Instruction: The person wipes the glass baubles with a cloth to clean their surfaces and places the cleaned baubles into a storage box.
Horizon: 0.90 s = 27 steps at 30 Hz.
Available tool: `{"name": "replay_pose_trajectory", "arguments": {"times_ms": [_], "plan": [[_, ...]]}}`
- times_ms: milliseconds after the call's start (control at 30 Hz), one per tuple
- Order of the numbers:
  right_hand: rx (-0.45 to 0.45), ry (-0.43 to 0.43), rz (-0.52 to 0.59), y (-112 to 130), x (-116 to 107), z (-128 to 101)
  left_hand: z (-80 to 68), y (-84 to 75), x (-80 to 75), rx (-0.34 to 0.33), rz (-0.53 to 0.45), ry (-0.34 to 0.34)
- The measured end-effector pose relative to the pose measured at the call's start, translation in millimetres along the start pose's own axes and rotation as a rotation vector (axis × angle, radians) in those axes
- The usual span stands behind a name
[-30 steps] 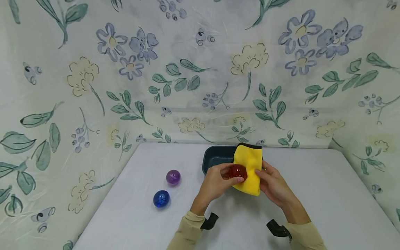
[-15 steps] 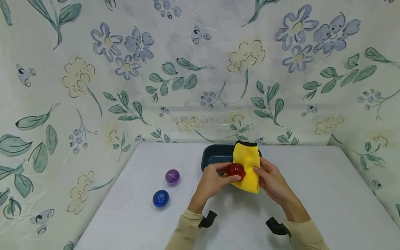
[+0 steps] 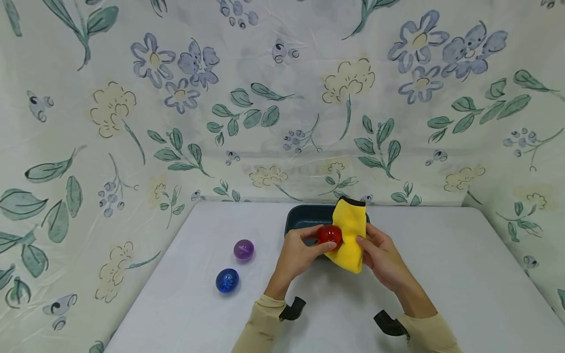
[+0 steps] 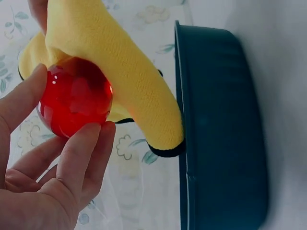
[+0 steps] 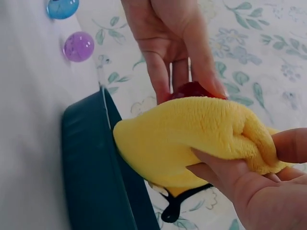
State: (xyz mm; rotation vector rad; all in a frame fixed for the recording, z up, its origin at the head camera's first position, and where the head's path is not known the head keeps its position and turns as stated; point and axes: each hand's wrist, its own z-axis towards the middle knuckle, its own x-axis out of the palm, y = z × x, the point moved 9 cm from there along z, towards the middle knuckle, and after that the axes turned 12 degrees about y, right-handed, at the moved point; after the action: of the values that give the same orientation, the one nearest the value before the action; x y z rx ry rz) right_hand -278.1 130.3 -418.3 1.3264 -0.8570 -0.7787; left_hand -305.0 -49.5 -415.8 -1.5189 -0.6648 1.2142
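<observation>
One red ball (image 3: pixel 329 235) sits between the thumb and fingertips of the left hand (image 3: pixel 297 252), which pinches it against a yellow cloth (image 3: pixel 351 230). The right hand (image 3: pixel 388 257) pinches that cloth between thumb and fingers. Compared with a second ago, the ball is slightly higher and juts out further past the cloth's left edge. Behind them, seen from the head, is a teal tray (image 3: pixel 304 215); to its left, a purple ball (image 3: pixel 243 250) and a blue ball (image 3: pixel 227 281) rest on the white table (image 3: pixel 441 255). The left wrist view shows most of the red ball; the right wrist view, only a dark sliver above the cloth, plus a black loop (image 5: pixel 171 211) on the cloth's edge.
</observation>
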Motion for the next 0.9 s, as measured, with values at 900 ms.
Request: {"name": "replay_pose_trajectory", "arguments": {"times_ms": [900], "plan": [[0.052, 0.035, 0.118, -17, -1, 5, -2.5, -7.2, 7.4, 0.015, -0.023, -0.001]]}}
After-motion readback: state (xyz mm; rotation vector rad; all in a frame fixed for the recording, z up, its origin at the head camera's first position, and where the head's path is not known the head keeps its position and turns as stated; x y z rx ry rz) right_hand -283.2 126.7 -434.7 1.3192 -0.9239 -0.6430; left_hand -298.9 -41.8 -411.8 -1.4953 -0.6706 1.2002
